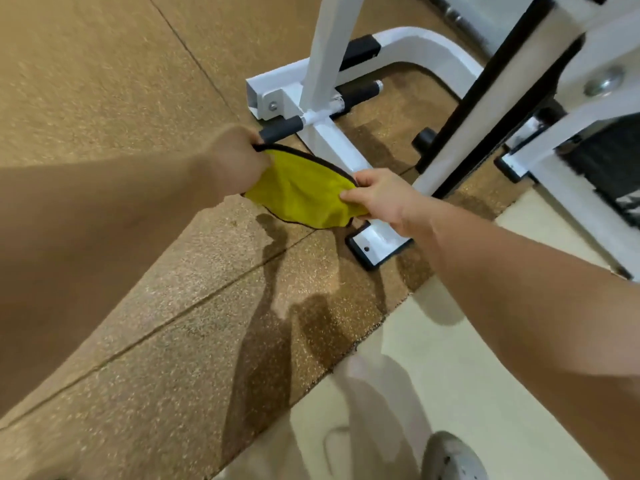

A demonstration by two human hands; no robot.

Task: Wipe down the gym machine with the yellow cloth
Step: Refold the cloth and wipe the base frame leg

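A yellow cloth (301, 192) with a dark hem hangs stretched between both hands, above the floor and in front of the gym machine's base. My left hand (232, 157) grips its upper left edge. My right hand (374, 195) pinches its right edge between thumb and fingers. The white gym machine (332, 140) stands just beyond, with a low floor bar, black foam-covered pegs and a slanted upright. The cloth covers part of the low bar.
Brown speckled rubber floor mats (138, 306) cover the left and middle; pale tile floor (433, 358) lies at the lower right. A black-and-white slanted post (485, 109) and further frame parts rise at the right. My shoe (450, 455) shows at the bottom.
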